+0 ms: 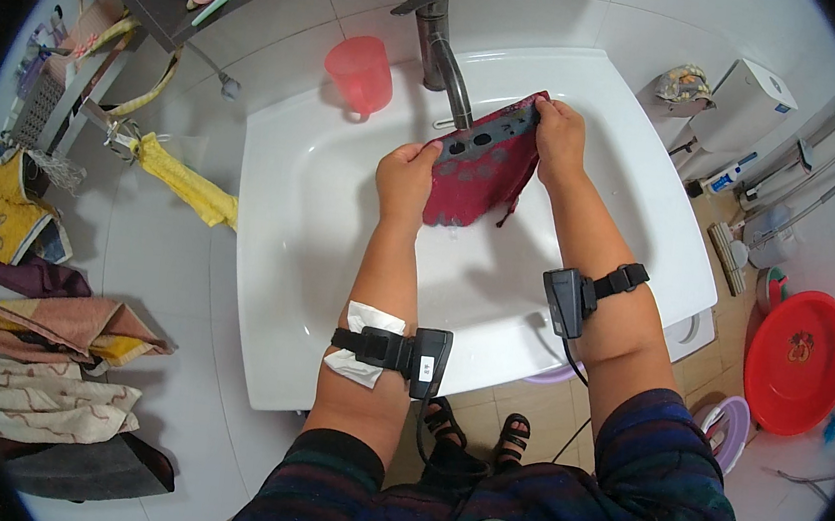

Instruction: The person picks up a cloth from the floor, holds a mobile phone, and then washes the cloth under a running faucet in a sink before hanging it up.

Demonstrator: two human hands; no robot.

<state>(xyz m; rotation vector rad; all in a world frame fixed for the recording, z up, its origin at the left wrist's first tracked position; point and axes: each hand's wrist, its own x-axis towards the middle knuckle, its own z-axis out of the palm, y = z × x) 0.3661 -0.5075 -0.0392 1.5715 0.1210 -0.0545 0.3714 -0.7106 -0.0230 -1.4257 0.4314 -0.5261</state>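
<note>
Head view: the left hand (404,181) and right hand (562,141) each pinch a corner of a dark red cloth (480,181), its top edge stretched between them beside the faucet (435,46), upper centre of the frame. The widest room in the white basin (304,240) runs left to its edge; a pink cup (360,74) stands on its rim, upper left.

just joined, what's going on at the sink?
A person holds a dark red cloth spread over the sink, left hand pinching its upper left corner and right hand its upper right. Its top edge is close to the faucet spout; I can't tell if water is running. A pink cup stands on the sink's back left corner.
</note>
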